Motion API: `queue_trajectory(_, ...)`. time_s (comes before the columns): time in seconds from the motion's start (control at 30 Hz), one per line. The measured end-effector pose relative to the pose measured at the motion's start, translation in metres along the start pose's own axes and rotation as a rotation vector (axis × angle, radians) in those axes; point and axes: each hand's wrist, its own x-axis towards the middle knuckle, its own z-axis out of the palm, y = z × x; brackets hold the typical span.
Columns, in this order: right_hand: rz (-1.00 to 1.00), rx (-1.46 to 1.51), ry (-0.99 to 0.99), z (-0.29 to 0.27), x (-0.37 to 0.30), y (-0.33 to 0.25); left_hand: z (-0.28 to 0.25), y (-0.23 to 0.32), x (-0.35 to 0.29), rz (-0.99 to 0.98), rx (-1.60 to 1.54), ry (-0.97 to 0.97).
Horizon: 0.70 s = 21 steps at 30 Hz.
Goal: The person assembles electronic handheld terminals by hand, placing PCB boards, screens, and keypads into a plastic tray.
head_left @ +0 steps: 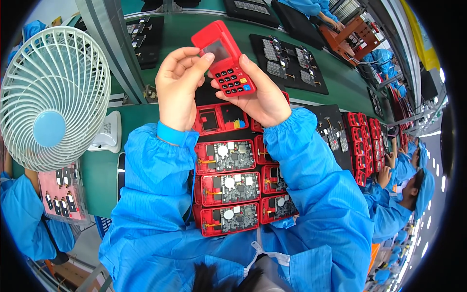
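Observation:
A red handheld card terminal [232,80], with a grey screen and a black keypad with a few coloured keys, is held tilted above the work surface. My right hand [265,92] grips it along its right side and lower end, thumb on the front edge. At the screen's left edge, my left hand [180,80] has thumb and fingers pinched together; whatever is between them is too small to make out. Below my hands lie rows of red housings, some with exposed circuit boards [231,187]. One red housing [210,121] at the top has a dark window opening.
A white fan [51,102] stands at left beside a metal post [109,44]. Black trays [289,63] of keypad parts lie on the green bench [194,24]. More red housings [360,141] sit at right, near co-workers in blue [401,204]. A pink tray [63,194] holds small parts.

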Motion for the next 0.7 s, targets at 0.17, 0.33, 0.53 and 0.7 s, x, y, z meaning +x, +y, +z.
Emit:
queue_trajectory(0.17, -0.051, 0.003, -0.009, 0.002, -0.004, -0.005, -0.002, -0.004, 0.001, 0.101, 0.108, 0.015)
queue_trajectory(0.33, -0.691, -1.332, -0.111, -0.031, 0.009, -0.024, -0.015, 0.016, 0.006, 0.258, 0.077, 0.101)
queue_trajectory(0.53, -0.531, -1.484, -0.291, -0.078, 0.015, -0.003, -0.016, 0.022, 0.013, 0.195, 0.685, -0.262)
queue_trajectory(0.7, -0.672, -1.66, -0.172, -0.073, 0.002, -0.001, -0.02, -0.02, 0.009, 0.107, 1.059, -0.672)
